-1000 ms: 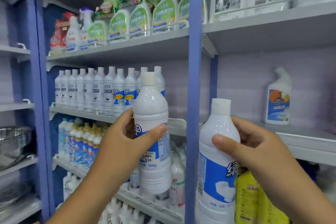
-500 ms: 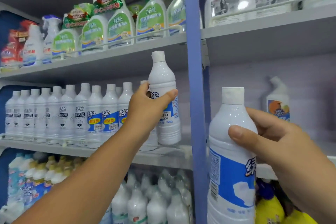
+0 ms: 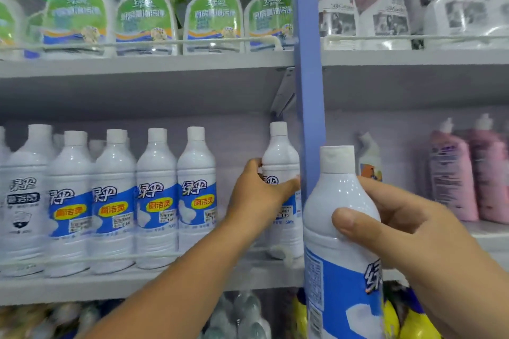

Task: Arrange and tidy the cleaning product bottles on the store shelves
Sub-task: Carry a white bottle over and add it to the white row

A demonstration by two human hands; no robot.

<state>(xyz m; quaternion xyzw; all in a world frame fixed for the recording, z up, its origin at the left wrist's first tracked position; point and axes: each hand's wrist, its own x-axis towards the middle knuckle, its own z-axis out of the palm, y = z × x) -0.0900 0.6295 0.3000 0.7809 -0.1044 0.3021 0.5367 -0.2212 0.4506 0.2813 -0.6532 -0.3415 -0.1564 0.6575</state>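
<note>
On the middle shelf (image 3: 143, 281) a row of white bottles (image 3: 115, 201) is already standing in line, with a gap at its right end. The left hand (image 3: 259, 195) is gripping one bottle (image 3: 281, 157) there, resting on the shelf, while the right hand (image 3: 407, 228) is holding a second bottle (image 3: 341, 269) in front, not yet placed.

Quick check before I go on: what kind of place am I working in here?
Most likely a shop aisle for cleaning goods. Identical white bottles stand in a row with price stickers, behind a shelf rail, and spray bottles above carry promotional wrappers.

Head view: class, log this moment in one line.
left hand: grips shelf bottle | right hand: holds second bottle | shelf: row unfinished
</note>
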